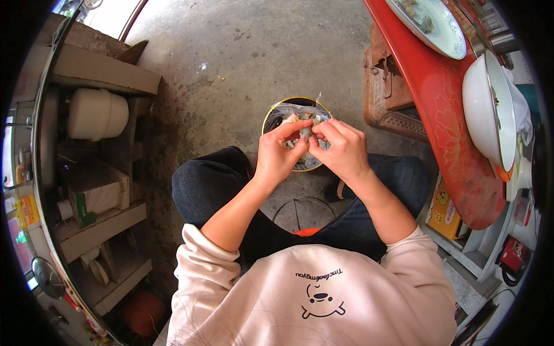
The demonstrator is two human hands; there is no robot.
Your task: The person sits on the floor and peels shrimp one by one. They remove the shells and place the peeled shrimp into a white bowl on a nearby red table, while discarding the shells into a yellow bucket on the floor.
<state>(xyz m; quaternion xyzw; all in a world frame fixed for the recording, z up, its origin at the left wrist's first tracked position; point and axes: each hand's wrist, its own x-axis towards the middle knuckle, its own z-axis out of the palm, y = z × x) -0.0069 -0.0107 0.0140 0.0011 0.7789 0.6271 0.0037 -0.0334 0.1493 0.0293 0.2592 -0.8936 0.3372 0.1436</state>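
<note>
My left hand [280, 149] and my right hand [339, 142] meet in front of me, above a round bin [267, 113] with a yellow rim. Thumbs and fingertips of both hands pinch a small greyish piece [306, 132], too small and covered to name exactly. Below them, a clear plastic bag [283, 108] lines the bin, which holds mixed scraps of pale, reddish and grey waste [292, 118]. The hands hide much of the bin's middle.
At right, a red table [441, 116] bears a patterned plate [450, 41] and a white bowl [480, 104]. Under it sits a rusty metal case [383, 86]. Wooden shelves [104, 69] at left hold a white rounded container [99, 114] and a box [101, 188].
</note>
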